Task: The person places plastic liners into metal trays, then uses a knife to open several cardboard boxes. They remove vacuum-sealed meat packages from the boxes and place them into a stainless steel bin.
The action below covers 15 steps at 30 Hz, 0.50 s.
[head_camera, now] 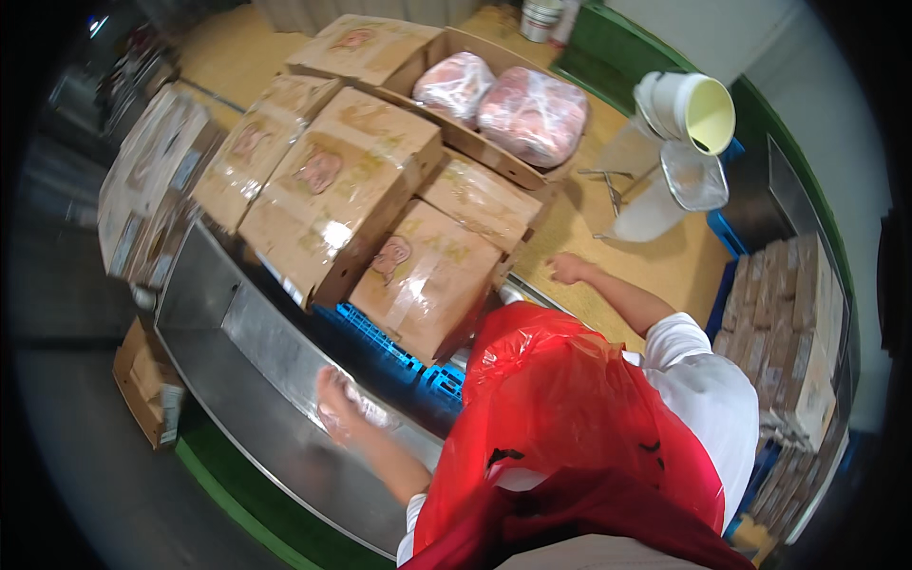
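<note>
My left hand [335,407] is over the stainless steel trough [265,331], at its inner edge. A blurred, shiny patch of what looks like clear plastic film [370,407] lies beside it; whether the fingers hold it I cannot tell. My right hand [568,268] hangs above the yellow floor, fingers loosely bent, with nothing visible in it. Before me, taped cardboard boxes printed with a pig's head are stacked, the nearest box [427,274] on a blue plastic pallet [381,338]. Behind them, an open carton [491,151] holds two film-wrapped blocks of pink meat [534,114].
White buckets [666,107] and a clear plastic bin [695,174] stand at the right, near a metal-framed item [611,196] on the floor. More cartons [776,320] are stacked along the right wall. Flattened cardboard [153,178] and an open box [148,385] are at the left.
</note>
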Available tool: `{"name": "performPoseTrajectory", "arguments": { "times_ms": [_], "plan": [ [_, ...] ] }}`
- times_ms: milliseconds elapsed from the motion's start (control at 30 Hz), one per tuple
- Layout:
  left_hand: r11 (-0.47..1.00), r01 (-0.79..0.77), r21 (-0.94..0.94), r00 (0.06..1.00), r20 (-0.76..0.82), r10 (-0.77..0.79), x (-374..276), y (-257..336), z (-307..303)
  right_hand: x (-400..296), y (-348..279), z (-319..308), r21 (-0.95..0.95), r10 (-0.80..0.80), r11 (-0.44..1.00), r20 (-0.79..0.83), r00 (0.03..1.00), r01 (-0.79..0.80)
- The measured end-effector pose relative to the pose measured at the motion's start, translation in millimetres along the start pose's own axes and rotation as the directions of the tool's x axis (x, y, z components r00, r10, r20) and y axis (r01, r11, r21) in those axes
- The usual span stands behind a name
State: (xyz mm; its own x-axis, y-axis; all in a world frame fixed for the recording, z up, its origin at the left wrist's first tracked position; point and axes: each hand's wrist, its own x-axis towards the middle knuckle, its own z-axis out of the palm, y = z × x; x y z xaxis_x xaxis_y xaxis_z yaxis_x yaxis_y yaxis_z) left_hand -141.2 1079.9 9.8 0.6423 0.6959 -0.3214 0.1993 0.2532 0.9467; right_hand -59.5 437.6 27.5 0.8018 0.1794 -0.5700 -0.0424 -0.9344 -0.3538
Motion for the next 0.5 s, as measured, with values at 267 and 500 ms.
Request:
{"name": "performPoseTrajectory", "arguments": {
  "times_ms": [267, 500],
  "plan": [
    [0.806, -0.424, 0.413, 0.651, 0.757, -0.045, -115, 11, 368, -7, 213, -47, 0.94, 0.703, 0.276, -0.055, 0.709, -0.199],
    [0.544, -0.342, 0.766, 0.704, 0.592, -0.392, -193, -59, 629, 194, 312, -203, 0.838, 0.762, 0.545, -0.506, 0.405, 0.02]
  ]
}}
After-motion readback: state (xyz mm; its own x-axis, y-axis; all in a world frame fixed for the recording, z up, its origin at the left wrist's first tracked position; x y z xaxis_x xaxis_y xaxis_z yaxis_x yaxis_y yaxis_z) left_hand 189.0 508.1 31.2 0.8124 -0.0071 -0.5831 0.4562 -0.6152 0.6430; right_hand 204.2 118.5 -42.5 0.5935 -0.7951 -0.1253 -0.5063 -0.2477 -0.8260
